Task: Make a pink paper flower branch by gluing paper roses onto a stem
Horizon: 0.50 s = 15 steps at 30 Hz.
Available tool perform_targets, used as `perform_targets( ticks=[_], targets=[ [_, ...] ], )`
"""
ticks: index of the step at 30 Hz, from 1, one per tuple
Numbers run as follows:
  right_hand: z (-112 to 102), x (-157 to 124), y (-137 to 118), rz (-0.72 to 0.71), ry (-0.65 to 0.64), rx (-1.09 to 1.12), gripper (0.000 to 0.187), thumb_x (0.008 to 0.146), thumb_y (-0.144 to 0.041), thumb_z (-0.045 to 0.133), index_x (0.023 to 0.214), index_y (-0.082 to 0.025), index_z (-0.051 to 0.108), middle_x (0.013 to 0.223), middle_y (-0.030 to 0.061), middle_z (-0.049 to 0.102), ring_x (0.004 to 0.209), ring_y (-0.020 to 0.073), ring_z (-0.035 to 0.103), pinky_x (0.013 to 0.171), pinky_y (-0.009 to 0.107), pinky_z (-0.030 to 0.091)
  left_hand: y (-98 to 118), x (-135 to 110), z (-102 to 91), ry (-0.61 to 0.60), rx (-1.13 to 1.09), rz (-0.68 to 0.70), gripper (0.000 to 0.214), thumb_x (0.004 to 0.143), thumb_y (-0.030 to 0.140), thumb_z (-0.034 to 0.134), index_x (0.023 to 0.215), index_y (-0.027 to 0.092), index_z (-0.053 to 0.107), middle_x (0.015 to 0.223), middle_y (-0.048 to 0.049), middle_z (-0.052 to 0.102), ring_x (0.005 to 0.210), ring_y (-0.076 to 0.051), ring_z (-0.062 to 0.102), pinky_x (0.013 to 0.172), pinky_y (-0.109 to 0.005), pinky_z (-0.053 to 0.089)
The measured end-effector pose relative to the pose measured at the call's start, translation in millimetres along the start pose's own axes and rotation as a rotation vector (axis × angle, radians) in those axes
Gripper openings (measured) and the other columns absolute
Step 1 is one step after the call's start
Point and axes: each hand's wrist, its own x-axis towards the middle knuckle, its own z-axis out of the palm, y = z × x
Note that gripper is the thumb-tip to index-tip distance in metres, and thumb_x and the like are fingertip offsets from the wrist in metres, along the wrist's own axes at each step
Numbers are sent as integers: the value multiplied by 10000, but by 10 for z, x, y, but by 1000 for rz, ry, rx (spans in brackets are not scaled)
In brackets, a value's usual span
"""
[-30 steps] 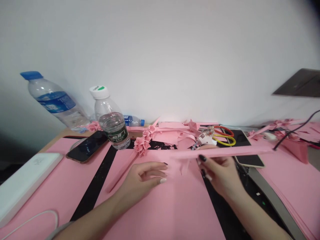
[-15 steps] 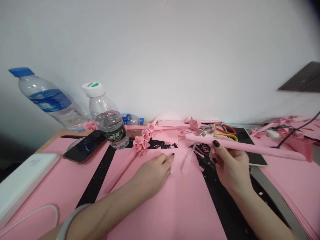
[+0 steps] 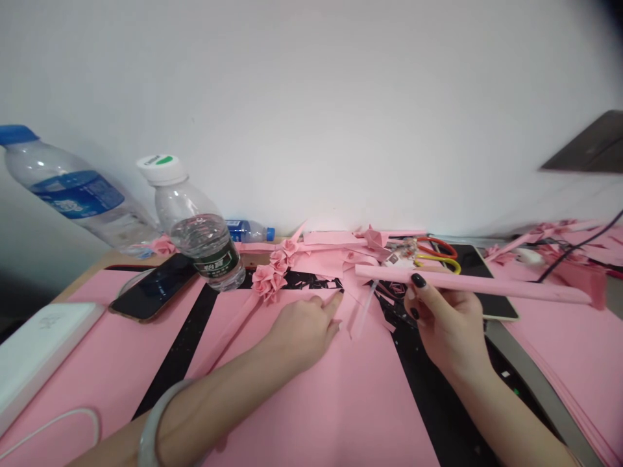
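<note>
My right hand (image 3: 450,321) pinches a long rolled pink paper tube (image 3: 491,285) between thumb and fingers. The tube lies nearly level above the desk, its left end over paper scraps. Low over a pink paper sheet (image 3: 335,402), my left hand (image 3: 304,327) holds nothing. Its index finger points forward to the sheet's far edge and its thumb stands apart; the other fingers are partly hidden. Just beyond that hand, pink paper roses (image 3: 269,282) sit beside a rolled paper stem, which passes behind my left forearm. A thin clear stick (image 3: 364,311) lies right of my left fingertips.
A water bottle (image 3: 199,237) and a larger blue-capped bottle (image 3: 82,188) stand at the left. Near them lie a phone (image 3: 153,288) and a white box-shaped device (image 3: 46,353). Yellow-and-red scissor-like handles (image 3: 438,263) and a dark tablet (image 3: 501,306) lie behind the tube.
My left hand has shifted slightly forward and its index finger has stretched farther out. My right hand still grips the tube. The view has turned a little to the right.
</note>
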Motion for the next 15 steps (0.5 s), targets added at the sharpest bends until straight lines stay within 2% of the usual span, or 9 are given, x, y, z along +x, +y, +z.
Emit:
perform_targets(
  ticks=[3,7,12,15],
  targets=[
    [9,-4,11,14,0,-2,242,701,-321,858,763,-176,676,581,-42,531,491,73,403,411,199,292,-8,-8,-3,8,16,-1,528,980,309,434,1495,192,435,971,-146,714,766,-287,702,575,-321,491],
    [56,-54,52,105,-22,79,280,690,-350,852,714,-186,626,579,-52,519,469,71,404,396,192,323,-29,-57,63,59,21,28,495,994,305,420,1472,179,458,1049,-131,703,817,-266,701,595,-310,503],
    [115,-173,202,346,-129,237,352,655,-360,855,686,-202,542,530,-78,472,417,61,348,335,162,228,-49,-91,144,104,24,32,429,1002,295,424,1394,162,534,1061,-128,697,854,-267,698,643,-331,532],
    [106,-196,290,413,-170,291,377,651,-328,851,662,-205,495,513,-84,458,404,52,301,333,157,188,-53,-91,144,87,12,47,374,1007,277,413,1298,144,607,1015,-127,707,876,-274,698,704,-353,544]
  ],
)
